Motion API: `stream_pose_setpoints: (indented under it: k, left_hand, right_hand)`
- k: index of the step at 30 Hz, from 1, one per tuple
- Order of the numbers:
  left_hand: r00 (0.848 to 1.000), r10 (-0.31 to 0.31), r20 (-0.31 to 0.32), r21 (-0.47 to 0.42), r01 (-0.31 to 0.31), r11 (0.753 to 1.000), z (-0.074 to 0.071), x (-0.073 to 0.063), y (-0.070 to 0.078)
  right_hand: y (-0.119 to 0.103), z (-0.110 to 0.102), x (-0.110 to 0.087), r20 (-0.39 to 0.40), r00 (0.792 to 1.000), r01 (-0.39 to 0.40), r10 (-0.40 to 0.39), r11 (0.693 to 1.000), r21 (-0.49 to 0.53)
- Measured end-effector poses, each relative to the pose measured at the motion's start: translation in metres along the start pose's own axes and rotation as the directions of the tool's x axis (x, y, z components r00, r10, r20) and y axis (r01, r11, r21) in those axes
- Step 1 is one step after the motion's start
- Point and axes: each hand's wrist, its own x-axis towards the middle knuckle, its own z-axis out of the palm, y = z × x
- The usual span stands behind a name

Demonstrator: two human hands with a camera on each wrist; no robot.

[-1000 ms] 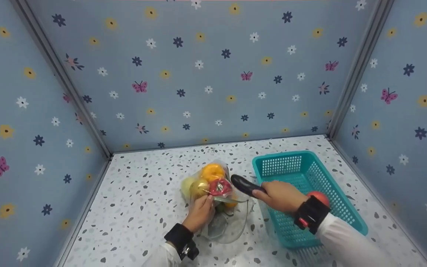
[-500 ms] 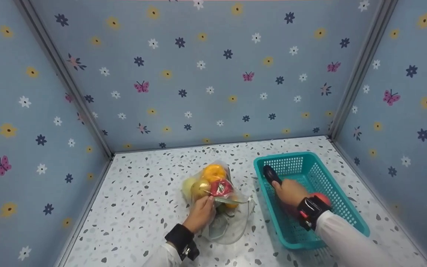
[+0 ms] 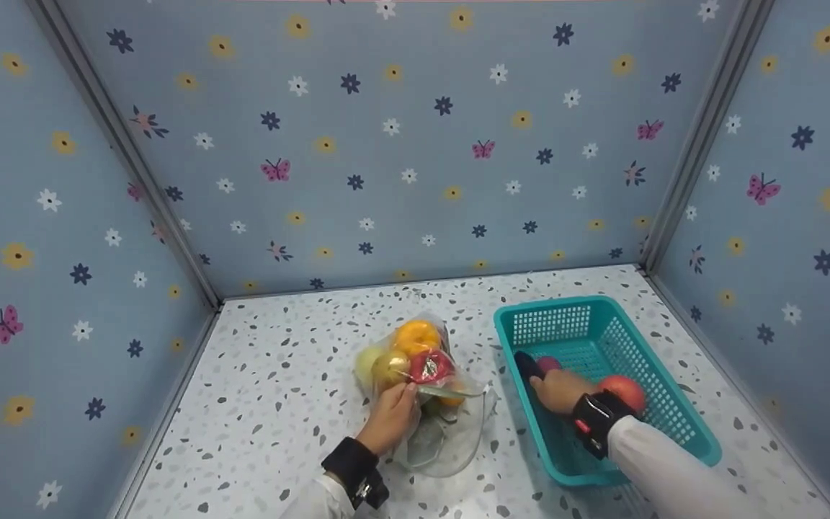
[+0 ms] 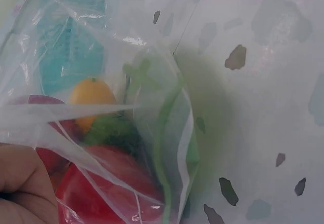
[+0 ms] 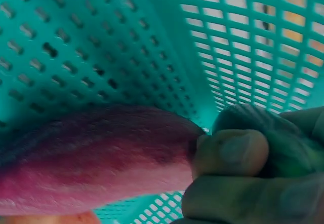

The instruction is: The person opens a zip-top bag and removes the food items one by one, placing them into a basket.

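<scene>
My left hand (image 3: 395, 417) pinches the edge of a clear plastic bag (image 3: 451, 443) that lies on the table. Inside the bag show a yellow rounded piece (image 3: 417, 336), a golden-green round fruit (image 3: 390, 367), a red pepper (image 3: 431, 366) and something leafy green (image 4: 109, 131). Down in the teal basket (image 3: 681, 404), my right hand (image 3: 563, 391) grips the green end of a dark eggplant (image 3: 527, 365) by the left wall. A purple-red sweet potato (image 5: 116, 158) lies right beside those fingers; in the head view the hand hides most of it.
A red round fruit (image 3: 624, 393) sits in the basket, under the right wrist. The basket stands to the right of the bag on a speckled white table (image 3: 278, 360). Flower-patterned panels (image 3: 415, 144) enclose the back and both sides.
My right hand has carried the eggplant from beside the bag rightward and down into the basket. A purple-red end now shows beside it. My left hand keeps its pinch on the bag.
</scene>
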Motion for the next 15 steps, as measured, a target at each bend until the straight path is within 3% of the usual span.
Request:
stream_pose_setpoints:
  k: [9,15]
  left_hand:
    - [1.0,-0.002,-0.005,0.002,0.002,1.0,0.0,0.0,0.0]
    - [1.0,-0.007,0.01,-0.02,0.008,1.0,0.001,0.0,0.001]
  right_hand:
    - [0.004,0.012,0.005,0.061,0.998,-0.007,0.009,0.999,-0.036]
    - [0.005,0.018,-0.003,0.094,0.995,0.021,-0.015,0.998,-0.066]
